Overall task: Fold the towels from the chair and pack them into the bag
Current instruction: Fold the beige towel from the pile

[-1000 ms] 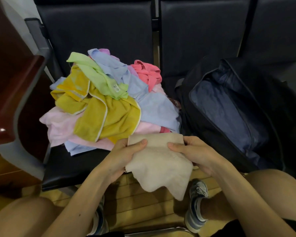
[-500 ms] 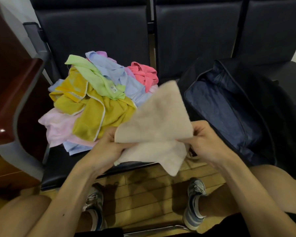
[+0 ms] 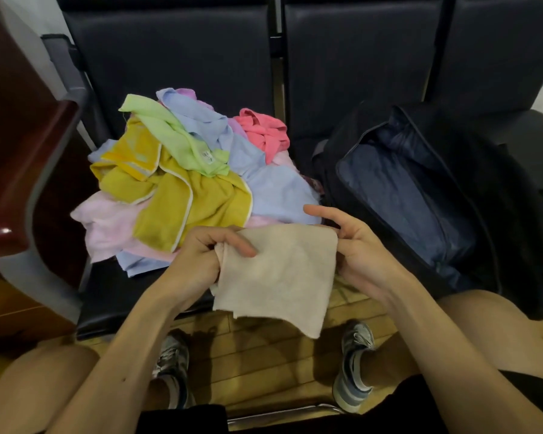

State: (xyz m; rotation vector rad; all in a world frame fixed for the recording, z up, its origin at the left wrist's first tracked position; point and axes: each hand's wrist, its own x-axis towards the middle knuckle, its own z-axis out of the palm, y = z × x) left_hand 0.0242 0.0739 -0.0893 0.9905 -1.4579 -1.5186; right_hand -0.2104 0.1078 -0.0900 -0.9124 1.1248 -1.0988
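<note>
A beige towel (image 3: 279,270) hangs folded in front of me, over the front edge of the black chair seat (image 3: 113,296). My left hand (image 3: 201,261) grips its left edge with curled fingers. At the towel's upper right corner, my right hand (image 3: 355,245) pinches the cloth, its index finger sticking out straight. Behind them a heap of towels (image 3: 182,183) in yellow, green, light blue, pink and coral lies on the seat. To the right sits the dark bag (image 3: 420,195), unzipped, its blue lining showing.
A dark wooden armrest (image 3: 19,170) stands at the left. More black seats (image 3: 358,57) run behind and to the right. Below are a wooden floor, my knees and my shoes (image 3: 355,364).
The raised half of the beige towel has been brought down, so it now hangs as a flat folded square. Both hands shifted slightly lower and keep hold of it.
</note>
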